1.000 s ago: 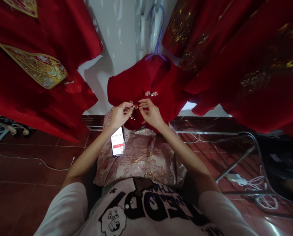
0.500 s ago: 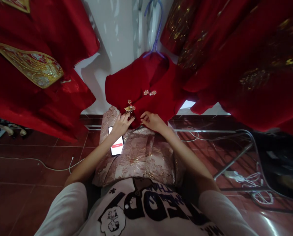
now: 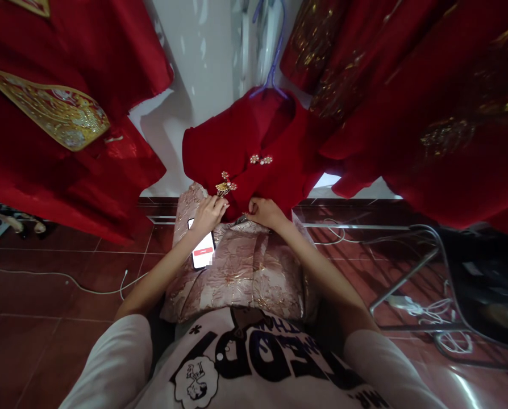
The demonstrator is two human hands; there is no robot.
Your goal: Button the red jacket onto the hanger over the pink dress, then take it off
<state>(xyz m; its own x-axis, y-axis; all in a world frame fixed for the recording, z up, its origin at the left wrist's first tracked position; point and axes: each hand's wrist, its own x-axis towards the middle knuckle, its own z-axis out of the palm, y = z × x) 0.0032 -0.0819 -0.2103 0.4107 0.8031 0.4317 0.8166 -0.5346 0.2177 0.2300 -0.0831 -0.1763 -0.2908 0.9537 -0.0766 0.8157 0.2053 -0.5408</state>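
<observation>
A red garment (image 3: 275,133) hangs from a purple hanger (image 3: 273,71), its lower part reaching the patterned pink cloth (image 3: 245,272) on my lap. Flower-shaped beaded fasteners (image 3: 261,160) sit on its front, and a gold tasselled ornament (image 3: 222,188) hangs lower left. My left hand (image 3: 212,212) is closed just below that ornament, at the garment's lower edge; what its fingers hold is too small to name. My right hand (image 3: 266,212) is pinched at the hem near a small beaded piece, which I cannot make out clearly. A lit phone (image 3: 202,251) lies under my left wrist.
Red garments with gold embroidery hang at the left (image 3: 79,119) and right (image 3: 407,113). A metal-framed black chair (image 3: 484,284) stands at the right, with white cables (image 3: 441,318) beneath it. Another cable (image 3: 83,291) runs over the tiled floor at left. Shoes (image 3: 21,224) are at the far left.
My left hand has drawn down slightly from the gold ornament, and its fingers have curled. The fingers of my right hand have closed in and shifted slightly right.
</observation>
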